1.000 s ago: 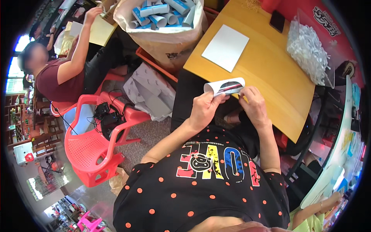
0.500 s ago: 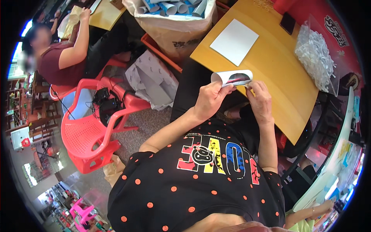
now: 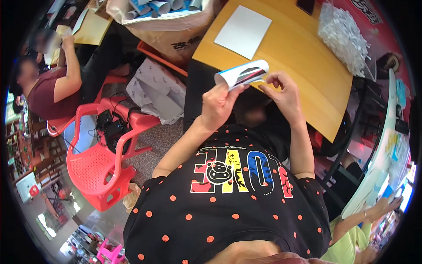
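My left hand (image 3: 220,103) is closed around the left end of a rolled paper tube (image 3: 246,74), white and blue with a dark and red printed picture. The tube is tilted, its right end higher, just off the near edge of a yellow-brown table (image 3: 303,83). My right hand (image 3: 285,94) is beside the tube's right end, thumb and forefinger curved and apart. A thin pale edge shows near its fingertips; I cannot make out what it is. On the table beyond the tube lies white paper (image 3: 243,33), one sheet or a stack.
A large sack (image 3: 176,44) of similar rolled tubes stands beyond the table's left side. A clear bag of white strips (image 3: 343,39) and a dark phone (image 3: 305,6) lie on the table. A red plastic chair (image 3: 94,169) stands at left, near a seated person (image 3: 55,94).
The tube and my left hand have shifted left and up in view, and the tube is more tilted. My right hand's fingers have parted and come away from the tube's lower edge.
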Demonstrator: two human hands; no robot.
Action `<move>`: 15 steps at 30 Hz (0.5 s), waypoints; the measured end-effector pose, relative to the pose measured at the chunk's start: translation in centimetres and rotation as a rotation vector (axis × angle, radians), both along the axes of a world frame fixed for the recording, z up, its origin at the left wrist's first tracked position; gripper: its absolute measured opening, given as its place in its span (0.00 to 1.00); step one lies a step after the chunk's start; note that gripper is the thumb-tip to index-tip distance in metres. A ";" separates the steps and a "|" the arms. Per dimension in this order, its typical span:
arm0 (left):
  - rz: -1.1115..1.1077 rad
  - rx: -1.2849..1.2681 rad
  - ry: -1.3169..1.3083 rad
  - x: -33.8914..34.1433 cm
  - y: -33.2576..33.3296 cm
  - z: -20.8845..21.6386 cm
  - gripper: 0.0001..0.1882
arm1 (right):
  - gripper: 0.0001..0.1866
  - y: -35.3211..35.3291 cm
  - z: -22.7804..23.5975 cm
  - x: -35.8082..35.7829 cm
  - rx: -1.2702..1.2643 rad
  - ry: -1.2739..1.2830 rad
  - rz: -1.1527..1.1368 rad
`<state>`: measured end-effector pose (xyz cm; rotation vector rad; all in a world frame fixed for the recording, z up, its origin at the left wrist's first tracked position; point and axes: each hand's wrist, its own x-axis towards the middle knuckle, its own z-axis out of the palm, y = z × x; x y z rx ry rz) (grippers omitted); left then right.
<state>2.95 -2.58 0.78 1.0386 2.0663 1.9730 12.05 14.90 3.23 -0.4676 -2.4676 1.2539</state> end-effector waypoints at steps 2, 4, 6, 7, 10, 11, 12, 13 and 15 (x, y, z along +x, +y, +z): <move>-0.059 -0.057 0.051 -0.5 -0.8 0.2 0.12 | 0.06 1.2 -0.2 0.5 -0.258 -0.018 -0.036; -0.063 -0.052 0.137 -0.7 -0.8 0.1 0.11 | 0.09 2.3 -0.5 0.7 -0.380 -0.007 -0.064; -0.065 -0.098 0.245 -0.9 -0.9 0.5 0.11 | 0.10 2.7 0.0 0.7 -0.324 -0.079 -0.029; -0.065 -0.122 0.297 -0.9 -0.9 0.7 0.10 | 0.10 2.8 0.2 0.7 -0.297 -0.115 -0.010; -0.063 -0.145 0.368 -1.0 -0.9 0.7 0.10 | 0.11 2.7 0.3 0.7 -0.307 -0.184 0.077; -0.061 -0.145 0.377 -1.0 -0.9 0.7 0.10 | 0.11 2.9 0.1 0.7 -0.342 -0.198 0.095; -0.061 -0.159 0.384 -1.0 -0.9 0.6 0.09 | 0.11 3.0 -0.1 0.8 -0.377 -0.212 0.113; -0.062 -0.173 0.391 -1.0 -1.0 0.6 0.09 | 0.11 3.1 -0.3 0.8 -0.413 -0.226 0.131; -0.057 -0.167 0.399 -1.0 -1.0 0.4 0.09 | 0.12 2.9 -0.3 0.9 -0.435 -0.250 0.156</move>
